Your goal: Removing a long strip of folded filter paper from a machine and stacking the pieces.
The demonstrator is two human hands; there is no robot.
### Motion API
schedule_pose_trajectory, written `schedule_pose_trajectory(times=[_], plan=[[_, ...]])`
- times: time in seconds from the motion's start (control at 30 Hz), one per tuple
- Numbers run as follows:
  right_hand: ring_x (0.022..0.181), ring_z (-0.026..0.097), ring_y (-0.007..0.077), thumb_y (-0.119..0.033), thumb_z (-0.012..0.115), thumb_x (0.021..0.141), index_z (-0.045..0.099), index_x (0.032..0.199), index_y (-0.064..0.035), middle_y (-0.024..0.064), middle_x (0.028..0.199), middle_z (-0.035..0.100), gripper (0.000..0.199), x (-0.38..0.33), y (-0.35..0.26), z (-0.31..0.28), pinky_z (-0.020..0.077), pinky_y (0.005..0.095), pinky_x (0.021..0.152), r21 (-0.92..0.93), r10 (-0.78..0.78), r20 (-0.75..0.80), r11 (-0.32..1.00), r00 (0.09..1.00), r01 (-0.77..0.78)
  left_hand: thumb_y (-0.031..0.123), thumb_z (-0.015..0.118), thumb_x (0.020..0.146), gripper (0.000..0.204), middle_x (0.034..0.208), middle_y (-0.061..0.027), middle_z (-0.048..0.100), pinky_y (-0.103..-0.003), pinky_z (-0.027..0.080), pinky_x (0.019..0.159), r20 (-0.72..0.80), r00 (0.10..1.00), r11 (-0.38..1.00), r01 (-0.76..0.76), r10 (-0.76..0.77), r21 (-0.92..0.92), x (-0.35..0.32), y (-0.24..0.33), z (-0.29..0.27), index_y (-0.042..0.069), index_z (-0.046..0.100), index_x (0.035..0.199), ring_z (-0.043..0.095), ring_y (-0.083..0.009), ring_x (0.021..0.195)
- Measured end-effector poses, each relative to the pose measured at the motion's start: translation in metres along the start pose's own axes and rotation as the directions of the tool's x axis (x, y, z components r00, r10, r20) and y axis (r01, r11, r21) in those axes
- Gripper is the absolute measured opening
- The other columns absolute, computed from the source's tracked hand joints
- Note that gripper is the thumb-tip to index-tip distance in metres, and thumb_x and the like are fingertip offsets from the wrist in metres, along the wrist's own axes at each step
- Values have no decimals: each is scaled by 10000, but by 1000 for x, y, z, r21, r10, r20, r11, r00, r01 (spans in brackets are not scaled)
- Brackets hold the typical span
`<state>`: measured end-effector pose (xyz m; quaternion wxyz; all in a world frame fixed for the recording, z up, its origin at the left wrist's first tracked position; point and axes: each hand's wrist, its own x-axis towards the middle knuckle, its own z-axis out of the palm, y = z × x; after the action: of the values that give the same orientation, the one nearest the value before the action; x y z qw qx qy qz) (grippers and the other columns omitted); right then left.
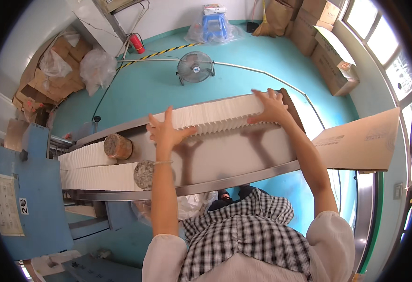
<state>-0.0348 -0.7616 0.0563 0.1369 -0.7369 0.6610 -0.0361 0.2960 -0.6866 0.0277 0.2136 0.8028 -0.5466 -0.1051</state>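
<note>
A long row of white folded paper sheets (217, 113), tightly pleated along its near side, lies along the far side of the metal table (224, 162). Across its left end is my left hand (167, 134), fingers spread and thumb stretched along the near edge. My right hand (272, 109) reaches over the right end the same way, its fingers wide apart toward the far edge. Both hands seem to touch the paper; how firmly, I cannot tell. Two more rows of folded paper (100, 176) lie at the left, with a brown round block (118, 146) and a grey speckled round block (144, 175) at their right ends.
A blue machine (51, 202) stands at the table's left end. An open cardboard flap (361, 141) sticks out at the right. Beyond the table are a floor fan (195, 68), a blue stool (214, 28), a fire extinguisher (137, 43) and cardboard boxes (332, 63).
</note>
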Motion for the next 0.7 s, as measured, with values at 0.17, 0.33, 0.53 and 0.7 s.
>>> schedule_pose_trajectory(times=[0.17, 0.33, 0.53, 0.7], plan=[[1305, 350, 462, -504, 926, 563, 593, 1338, -316, 147, 1376, 432, 864, -8, -5, 18, 391, 702, 892, 62, 3, -76, 998, 997, 2, 543, 938, 513, 939, 1573, -248, 94, -647, 358, 995, 81, 992, 994, 101, -97, -46, -3, 19, 8, 358, 538, 1342, 195, -557, 1367], [1344, 305, 460, -499, 917, 578, 587, 1334, -332, 125, 1443, 396, 842, -37, -6, 7, 397, 719, 908, 14, 29, -114, 1000, 993, -27, 465, 935, 571, 865, 1569, -229, 110, -652, 335, 1015, 20, 1000, 990, 20, -18, -139, -12, 22, 0, 340, 556, 1338, 180, -529, 1390], [1341, 311, 449, -487, 897, 619, 550, 1356, -340, 143, 1446, 381, 827, -105, -11, -22, 430, 711, 862, 68, 8, -269, 998, 963, 11, 413, 931, 600, 830, 1447, -299, 391, -541, 268, 1125, -243, 915, 947, -316, 321, 58, -55, 30, -52, 177, 594, 1320, 326, -433, 1382], [1261, 327, 443, -365, 933, 602, 592, 1277, -320, 144, 1412, 371, 758, -197, 19, -95, 419, 644, 828, 127, 9, -542, 989, 841, 71, 365, 884, 694, 817, 1446, -201, 451, -530, 308, 1096, -372, 798, 879, -406, 475, 250, -106, 78, -98, 158, 523, 1397, 271, -413, 1417]])
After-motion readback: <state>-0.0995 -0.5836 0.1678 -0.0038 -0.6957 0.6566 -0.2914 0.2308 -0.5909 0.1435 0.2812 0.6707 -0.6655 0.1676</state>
